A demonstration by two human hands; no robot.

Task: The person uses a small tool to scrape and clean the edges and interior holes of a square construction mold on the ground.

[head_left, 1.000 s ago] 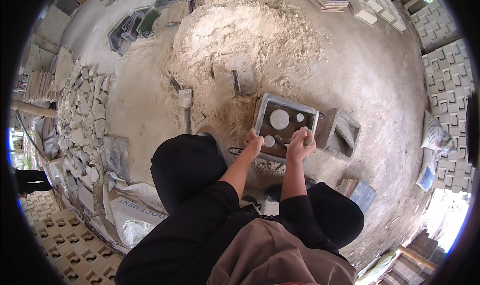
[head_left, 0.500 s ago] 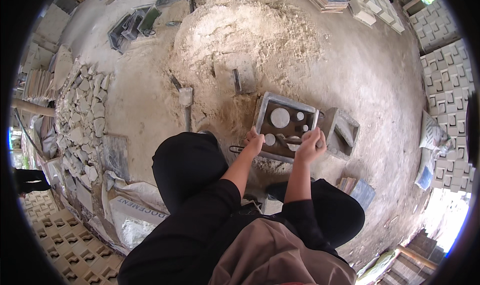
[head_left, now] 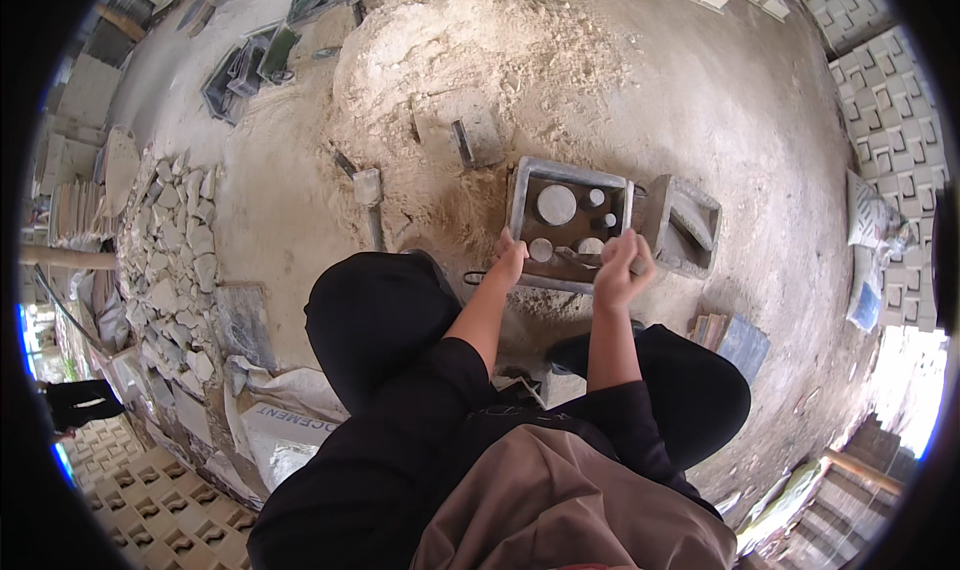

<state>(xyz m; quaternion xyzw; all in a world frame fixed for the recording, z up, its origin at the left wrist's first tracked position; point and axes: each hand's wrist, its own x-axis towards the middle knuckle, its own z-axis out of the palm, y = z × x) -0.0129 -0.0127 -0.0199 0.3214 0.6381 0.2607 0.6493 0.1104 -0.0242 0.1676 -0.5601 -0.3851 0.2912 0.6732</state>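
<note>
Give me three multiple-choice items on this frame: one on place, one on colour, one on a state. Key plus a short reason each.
1. Where does the square mould lie relative to the pale sand heap?
A. at the heap's near edge, in front of the person
B. on top of the stacked patterned blocks
C. behind the person

2. What colour are the round pieces inside the mould?
A. bright red
B. pale grey
C. dark green

3. How do the hands stand at the mould?
A. both far from it, at the knees
B. only one hand in view
C. left hand and right hand both at its near side

Key: 1 A, the mould sits on the ground at the foot of the heap by the hands. 2 B, the discs look light grey against the dark mould floor. 3 C, both hands reach the mould's near rim.
</note>
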